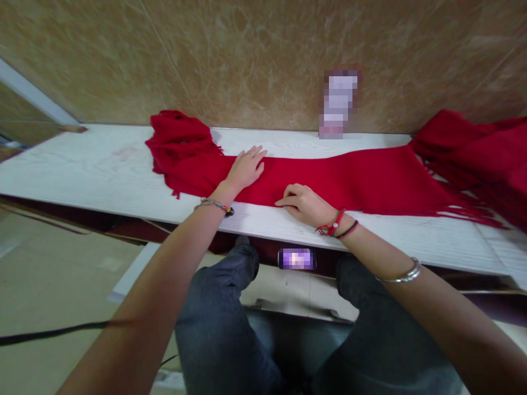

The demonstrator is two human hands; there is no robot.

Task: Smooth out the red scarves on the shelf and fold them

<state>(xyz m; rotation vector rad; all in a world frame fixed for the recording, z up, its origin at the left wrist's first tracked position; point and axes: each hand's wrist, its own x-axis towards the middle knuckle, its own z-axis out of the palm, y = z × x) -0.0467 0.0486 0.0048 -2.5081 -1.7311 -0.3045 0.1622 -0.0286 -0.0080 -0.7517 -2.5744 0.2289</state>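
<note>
A red fringed scarf (349,178) lies stretched lengthwise along a white wood-grain table. Toward its left end, a bunched heap of red cloth (179,137) rests on the table; whether it is the same piece I cannot tell. My left hand (247,167) lies flat across the scarf beside that heap, fingers spread. Closer to the table's front edge, my right hand (307,203) has its fingers curled, with thumb and forefinger closed at the scarf's near edge. Loose fringe spreads out at the scarf's right end.
More red fringed cloth (481,148) is piled at the right. Against the brown marbled wall (247,66) stands a blurred-out pale object (340,104). Below the front edge of the table (61,164) sits a phone-like object with a blurred screen (296,259), between my knees.
</note>
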